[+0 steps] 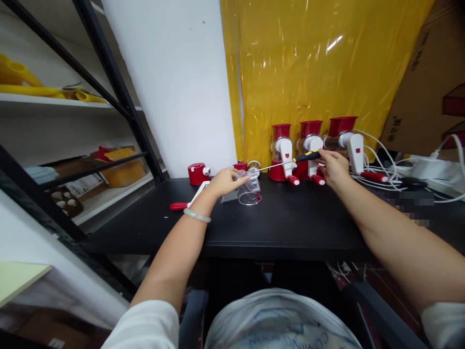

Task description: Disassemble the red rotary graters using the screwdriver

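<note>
In the head view, the left hand had its grip closed on a clear part, near the middle of the surface. The right hand had its grip wrapped round the handle of a screwdriver, whose shaft ran leftward to the clear part. Whether its tip sat in a screw was too small to tell.

Three grinders stood at the back, behind the screwdriver, close to a yellow sheet. A red base and a crank lay on the left hand's side.

Good handling here, by judgement, called for a shaft square to whatever the tip met, with light, even pressure along it; a slanted tip could slip and scratch the clear plastic. The left hand needed to brace the part firmly against twisting, without squeezing hard, its fingertips out of the tip's line. The handle wanted short, steady turns, clear of the grinders.
</note>
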A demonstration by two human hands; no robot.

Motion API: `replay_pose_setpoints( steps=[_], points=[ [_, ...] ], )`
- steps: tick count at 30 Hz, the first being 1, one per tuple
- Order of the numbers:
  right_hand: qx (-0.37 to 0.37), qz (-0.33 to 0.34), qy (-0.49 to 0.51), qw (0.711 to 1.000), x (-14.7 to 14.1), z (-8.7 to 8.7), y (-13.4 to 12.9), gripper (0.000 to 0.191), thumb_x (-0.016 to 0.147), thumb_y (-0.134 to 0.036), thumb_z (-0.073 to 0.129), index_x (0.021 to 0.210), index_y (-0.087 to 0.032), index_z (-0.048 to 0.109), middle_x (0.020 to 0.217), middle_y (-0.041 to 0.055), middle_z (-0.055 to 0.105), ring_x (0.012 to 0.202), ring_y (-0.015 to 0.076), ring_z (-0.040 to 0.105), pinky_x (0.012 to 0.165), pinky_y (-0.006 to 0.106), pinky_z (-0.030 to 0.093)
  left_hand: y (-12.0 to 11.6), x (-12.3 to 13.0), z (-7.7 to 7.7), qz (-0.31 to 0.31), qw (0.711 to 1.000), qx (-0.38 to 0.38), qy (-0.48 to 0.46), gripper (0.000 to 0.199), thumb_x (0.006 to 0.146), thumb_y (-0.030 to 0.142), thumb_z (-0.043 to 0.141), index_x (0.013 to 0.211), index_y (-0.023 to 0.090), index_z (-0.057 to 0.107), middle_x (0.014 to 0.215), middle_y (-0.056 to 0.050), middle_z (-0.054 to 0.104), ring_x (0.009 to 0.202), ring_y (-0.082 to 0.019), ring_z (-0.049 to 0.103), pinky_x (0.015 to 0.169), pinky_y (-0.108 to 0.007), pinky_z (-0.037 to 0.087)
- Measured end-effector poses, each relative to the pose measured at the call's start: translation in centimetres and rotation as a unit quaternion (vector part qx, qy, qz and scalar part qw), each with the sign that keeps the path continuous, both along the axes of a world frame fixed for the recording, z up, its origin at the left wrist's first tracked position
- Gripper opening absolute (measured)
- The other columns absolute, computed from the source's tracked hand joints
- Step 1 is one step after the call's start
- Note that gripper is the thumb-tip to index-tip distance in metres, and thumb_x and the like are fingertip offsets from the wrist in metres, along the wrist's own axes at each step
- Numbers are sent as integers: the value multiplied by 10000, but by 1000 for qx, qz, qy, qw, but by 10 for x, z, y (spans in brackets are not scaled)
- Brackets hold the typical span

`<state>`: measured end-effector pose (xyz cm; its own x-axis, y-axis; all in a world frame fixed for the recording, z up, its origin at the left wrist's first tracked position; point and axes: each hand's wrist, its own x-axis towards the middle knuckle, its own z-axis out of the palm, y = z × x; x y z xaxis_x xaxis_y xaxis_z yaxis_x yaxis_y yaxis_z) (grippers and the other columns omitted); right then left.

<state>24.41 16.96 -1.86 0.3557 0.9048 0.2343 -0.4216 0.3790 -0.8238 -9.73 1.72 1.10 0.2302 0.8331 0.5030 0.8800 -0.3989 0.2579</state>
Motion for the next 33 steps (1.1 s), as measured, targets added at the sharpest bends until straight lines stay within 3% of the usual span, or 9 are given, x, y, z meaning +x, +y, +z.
replay_pose_setpoints(
  steps=[5, 11, 15, 20, 24, 33],
  points=[
    [2, 17, 13, 1000, -1, 3, -6, 159, 831, -160, 762, 771, -187, 618, 616, -30, 649, 489, 87, 608, 378, 143, 400, 0, 1, 1, -2, 1000, 4, 10, 552, 946, 612, 555, 575, 206, 606, 762, -77, 646, 781, -207, 599, 759, -370, 459],
    [15, 4, -6, 1000, -1, -1, 0, 332, 816, -362, 839, 736, -220, 550, 609, -36, 637, 503, 106, 622, 356, 155, 392, 0, 1, 0, 0, 1000, -5, 4, 534, 942, 613, 563, 597, 211, 630, 802, -89, 672, 828, -221, 620, 800, -381, 476],
    [19, -14, -12, 1000, 0, -3, 4, 286, 776, -297, 865, 747, -207, 595, 635, -18, 654, 522, 105, 622, 353, 149, 373, 0, 0, 0, 1, 1000, -8, 2, 552, 952, 626, 542, 603, 206, 627, 816, -96, 669, 833, -222, 623, 801, -383, 477],
    [9, 15, 11, 1000, 1, 1, 3, 146, 788, -176, 782, 770, -204, 640, 615, -29, 631, 513, 94, 601, 372, 149, 420, 0, 0, 1, -4, 1000, -3, 12, 558, 954, 619, 542, 580, 207, 581, 811, -94, 657, 818, -217, 617, 794, -385, 468],
    [2, 36, 35, 999, 1, 3, 0, 152, 788, -101, 717, 720, -198, 622, 616, -20, 631, 497, 87, 569, 398, 166, 448, 0, 0, 1, -1, 1000, -7, 3, 558, 952, 621, 546, 583, 205, 596, 836, -100, 666, 838, -220, 627, 803, -384, 470],
    [1, 26, 9, 1000, 2, 4, -4, 214, 854, -266, 787, 749, -201, 611, 625, -28, 624, 503, 87, 596, 390, 163, 395, 1, 0, 1, -4, 1000, -6, 7, 565, 951, 629, 537, 578, 207, 573, 803, -87, 649, 796, -205, 604, 776, -380, 459]
  ],
)
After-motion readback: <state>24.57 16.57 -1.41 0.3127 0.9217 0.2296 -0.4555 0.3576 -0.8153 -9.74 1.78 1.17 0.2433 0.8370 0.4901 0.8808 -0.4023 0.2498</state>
